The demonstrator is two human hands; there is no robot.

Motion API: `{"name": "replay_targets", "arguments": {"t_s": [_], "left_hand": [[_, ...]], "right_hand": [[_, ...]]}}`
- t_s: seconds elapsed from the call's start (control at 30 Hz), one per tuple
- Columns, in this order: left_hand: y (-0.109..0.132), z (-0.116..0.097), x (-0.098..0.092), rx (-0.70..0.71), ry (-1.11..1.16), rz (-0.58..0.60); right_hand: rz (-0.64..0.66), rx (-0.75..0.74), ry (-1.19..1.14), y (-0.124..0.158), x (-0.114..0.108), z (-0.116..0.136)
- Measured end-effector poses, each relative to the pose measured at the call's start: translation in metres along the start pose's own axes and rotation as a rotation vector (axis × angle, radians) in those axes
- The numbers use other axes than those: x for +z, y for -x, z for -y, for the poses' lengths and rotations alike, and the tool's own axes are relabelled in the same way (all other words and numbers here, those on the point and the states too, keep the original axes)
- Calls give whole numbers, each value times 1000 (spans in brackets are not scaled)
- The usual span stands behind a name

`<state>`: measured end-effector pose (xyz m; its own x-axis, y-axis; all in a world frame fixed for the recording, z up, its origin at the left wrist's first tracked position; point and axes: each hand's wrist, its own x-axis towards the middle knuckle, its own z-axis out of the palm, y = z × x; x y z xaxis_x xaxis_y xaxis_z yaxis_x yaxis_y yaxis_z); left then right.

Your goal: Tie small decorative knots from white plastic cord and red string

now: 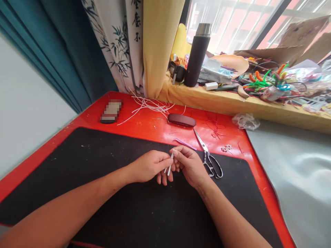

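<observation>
A: Where is the white strip at this moment?
B: It is between the two hands, above the black mat, near the middle of the view.

A: And what does each hand do with it?
B: The left hand pinches it between the thumb and the fingers. The right hand also grips it, with the thumb pressed at its upper end. The two hands are very close together.

A: Is it only one piece?
B: I cannot tell. Two narrow white ends show below the fingers; it may be one folded piece or two pieces.

A: What lies near the right hand?
B: The scissors lie just beside it, with their handles on the mat and their blades on the red table. The blades are a little apart, and their tips point toward the maroon case. A slim purple tool lies beyond the hands, at the far edge of the mat.

A: Are there other white pieces?
B: Yes, a loose tangle of thin white strands lies at the back of the table, between the maroon case and a blurred phone-like object. Some red threads are on the right of the case.
</observation>
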<state>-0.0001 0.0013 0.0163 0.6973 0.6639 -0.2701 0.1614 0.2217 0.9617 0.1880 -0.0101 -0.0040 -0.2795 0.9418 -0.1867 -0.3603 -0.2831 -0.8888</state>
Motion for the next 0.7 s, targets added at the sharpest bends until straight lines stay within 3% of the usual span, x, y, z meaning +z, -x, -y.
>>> {"name": "replay_targets", "arguments": {"t_s": [0.7], "left_hand": [[0,-1,3,15,-156,-67]], "right_hand": [[-25,-51,62,-1,-1,-3]]}}
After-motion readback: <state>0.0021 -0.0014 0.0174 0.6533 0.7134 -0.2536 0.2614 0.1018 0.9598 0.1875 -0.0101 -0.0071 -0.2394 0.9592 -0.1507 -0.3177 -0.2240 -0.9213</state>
